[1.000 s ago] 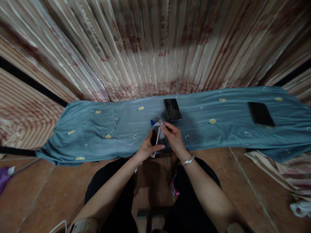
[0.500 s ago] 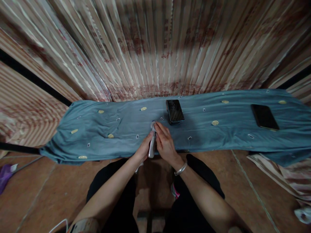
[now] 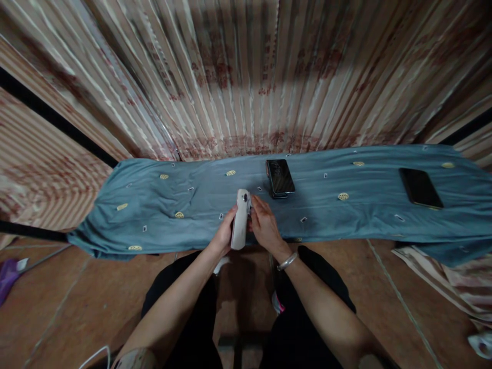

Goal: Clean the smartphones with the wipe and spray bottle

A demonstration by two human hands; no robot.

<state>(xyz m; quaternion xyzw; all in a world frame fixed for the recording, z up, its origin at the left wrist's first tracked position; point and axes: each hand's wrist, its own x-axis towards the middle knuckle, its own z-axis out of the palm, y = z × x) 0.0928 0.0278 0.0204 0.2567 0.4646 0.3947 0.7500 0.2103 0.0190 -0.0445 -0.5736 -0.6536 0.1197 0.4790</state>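
Note:
A slim white phone, turned steeply on edge with a dark round lens near its top end, is held over the front edge of the cloth-covered table. My left hand is closed around its left side. On the other side, my right hand has its fingers bent together against the upper right edge. Something small and pale shows by those fingertips, too unclear to name. Just beyond the hands lies a black phone, resting on another dark, flat item mostly hidden beneath it.
Blue patterned cloth covers the long narrow table. Another dark phone or tablet lies far right. A pleated curtain hangs right behind, with black bars at the left. Below are my knees and the tiled floor.
The white phone has been turned, so more of its pale face and its lens show. My right fingers have slid from its top end down to its right edge. The view shifted slightly.

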